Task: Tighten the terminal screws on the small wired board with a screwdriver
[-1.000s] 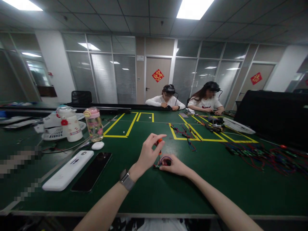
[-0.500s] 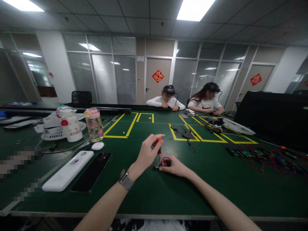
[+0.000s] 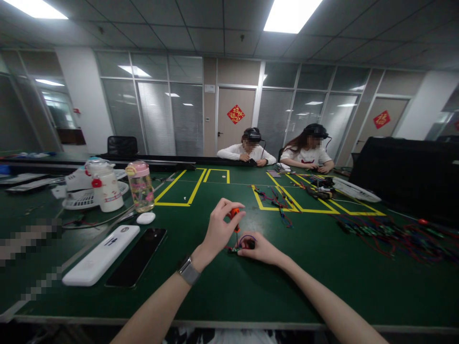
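Observation:
My left hand point(image 3: 219, 223) grips an orange-and-black screwdriver point(image 3: 235, 220) by its handle, the shaft pointing straight down. The tip meets a small green circuit board point(image 3: 234, 250) lying on the green table. My right hand point(image 3: 260, 249) is closed on the board's right side, its fingertips pinching it against the tabletop. A thin dark wire point(image 3: 247, 235) loops up from the board in front of my right fingers. Where exactly the tip sits on the board is too small to make out.
Left of my arms lie a white power bank point(image 3: 102, 255), a black phone point(image 3: 136, 258), a white earbud case point(image 3: 146, 218) and two bottles. Wired boards point(image 3: 394, 236) pile up at the right, with others inside yellow tape outlines. Two people sit across the table.
The fingers of my left hand have shifted slightly on the screwdriver handle, which has turned a little. My right hand and the circuit board stay in place.

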The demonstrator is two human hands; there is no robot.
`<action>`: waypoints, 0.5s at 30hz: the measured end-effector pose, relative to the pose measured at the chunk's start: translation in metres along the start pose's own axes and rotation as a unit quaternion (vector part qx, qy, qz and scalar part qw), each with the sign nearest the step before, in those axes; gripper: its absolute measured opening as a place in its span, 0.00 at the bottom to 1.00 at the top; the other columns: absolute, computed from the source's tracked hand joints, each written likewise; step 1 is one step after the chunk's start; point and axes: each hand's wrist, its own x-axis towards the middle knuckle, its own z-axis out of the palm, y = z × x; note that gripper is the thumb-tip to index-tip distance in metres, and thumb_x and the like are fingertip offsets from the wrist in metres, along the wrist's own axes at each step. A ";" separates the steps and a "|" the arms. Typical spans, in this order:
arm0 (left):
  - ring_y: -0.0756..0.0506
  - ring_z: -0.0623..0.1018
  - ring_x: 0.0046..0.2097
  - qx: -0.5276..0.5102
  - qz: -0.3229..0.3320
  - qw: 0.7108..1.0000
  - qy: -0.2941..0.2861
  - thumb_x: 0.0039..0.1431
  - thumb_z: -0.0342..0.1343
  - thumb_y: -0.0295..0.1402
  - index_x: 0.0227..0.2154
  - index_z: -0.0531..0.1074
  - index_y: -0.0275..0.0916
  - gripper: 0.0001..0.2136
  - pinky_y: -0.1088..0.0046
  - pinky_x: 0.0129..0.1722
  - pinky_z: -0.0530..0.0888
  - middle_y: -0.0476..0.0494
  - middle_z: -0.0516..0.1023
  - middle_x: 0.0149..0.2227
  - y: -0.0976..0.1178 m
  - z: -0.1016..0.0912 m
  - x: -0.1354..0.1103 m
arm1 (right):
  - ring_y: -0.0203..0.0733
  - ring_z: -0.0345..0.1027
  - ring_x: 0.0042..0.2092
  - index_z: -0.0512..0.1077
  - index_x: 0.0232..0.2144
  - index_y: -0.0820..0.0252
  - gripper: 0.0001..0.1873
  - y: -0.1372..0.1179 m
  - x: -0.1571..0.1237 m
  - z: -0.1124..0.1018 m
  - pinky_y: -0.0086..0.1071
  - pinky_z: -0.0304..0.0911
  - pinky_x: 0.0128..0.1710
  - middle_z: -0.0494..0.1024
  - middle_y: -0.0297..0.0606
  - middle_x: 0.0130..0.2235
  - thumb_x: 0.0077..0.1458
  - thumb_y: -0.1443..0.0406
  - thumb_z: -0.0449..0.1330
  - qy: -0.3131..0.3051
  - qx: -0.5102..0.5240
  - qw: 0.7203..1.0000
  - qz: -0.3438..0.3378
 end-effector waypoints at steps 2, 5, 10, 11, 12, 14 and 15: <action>0.47 0.75 0.41 -0.007 -0.001 1.000 -0.013 0.66 0.49 0.33 0.44 0.75 0.41 0.11 0.72 0.42 0.73 0.45 0.72 0.39 0.000 -0.001 0.000 | 0.36 0.64 0.30 0.76 0.33 0.64 0.10 -0.001 0.000 0.000 0.29 0.63 0.33 0.72 0.33 0.28 0.46 0.65 0.66 0.000 0.002 1.000 0.002; 0.46 0.75 0.48 -0.031 -0.009 0.999 -0.036 0.69 0.44 0.31 0.52 0.70 0.42 0.15 0.68 0.48 0.72 0.42 0.74 0.47 -0.001 -0.001 -0.001 | 0.36 0.64 0.31 0.76 0.33 0.64 0.10 -0.001 0.000 0.000 0.29 0.63 0.33 0.72 0.34 0.28 0.46 0.65 0.66 0.000 0.006 1.000 0.002; 0.46 0.78 0.44 -0.050 -0.015 0.998 -0.036 0.66 0.49 0.31 0.52 0.71 0.41 0.14 0.70 0.44 0.74 0.42 0.77 0.45 -0.002 0.001 0.000 | 0.35 0.64 0.30 0.76 0.32 0.64 0.09 0.000 0.000 0.000 0.29 0.63 0.33 0.72 0.33 0.28 0.46 0.66 0.66 0.000 0.005 1.000 -0.001; 0.47 0.77 0.42 -0.047 -0.010 0.998 -0.032 0.65 0.51 0.31 0.49 0.73 0.41 0.12 0.71 0.42 0.74 0.43 0.77 0.42 -0.002 0.001 0.000 | 0.35 0.64 0.30 0.76 0.33 0.64 0.09 0.000 0.000 0.000 0.29 0.63 0.33 0.72 0.33 0.28 0.46 0.66 0.66 0.000 0.005 1.000 -0.002; 0.47 0.77 0.40 -0.041 -0.006 0.999 -0.028 0.64 0.53 0.30 0.47 0.74 0.42 0.11 0.72 0.41 0.74 0.45 0.76 0.39 -0.001 0.001 0.000 | 0.35 0.64 0.30 0.76 0.33 0.64 0.09 0.000 0.000 0.000 0.29 0.63 0.33 0.72 0.33 0.28 0.46 0.66 0.66 -0.001 0.005 1.000 -0.003; 0.49 0.75 0.36 -0.024 0.006 1.000 -0.016 0.61 0.56 0.30 0.43 0.77 0.42 0.09 0.74 0.37 0.72 0.47 0.73 0.35 0.000 0.000 0.000 | 0.35 0.64 0.30 0.76 0.33 0.64 0.10 0.000 0.000 0.000 0.29 0.63 0.33 0.72 0.33 0.28 0.46 0.66 0.66 -0.003 0.009 1.000 -0.003; 0.49 0.74 0.34 -0.013 0.012 1.000 -0.009 0.60 0.58 0.30 0.41 0.77 0.42 0.08 0.74 0.36 0.72 0.48 0.71 0.33 0.000 0.000 0.000 | 0.35 0.64 0.30 0.76 0.33 0.64 0.10 -0.001 0.000 0.000 0.29 0.63 0.33 0.72 0.33 0.28 0.46 0.66 0.66 -0.003 0.011 1.000 -0.002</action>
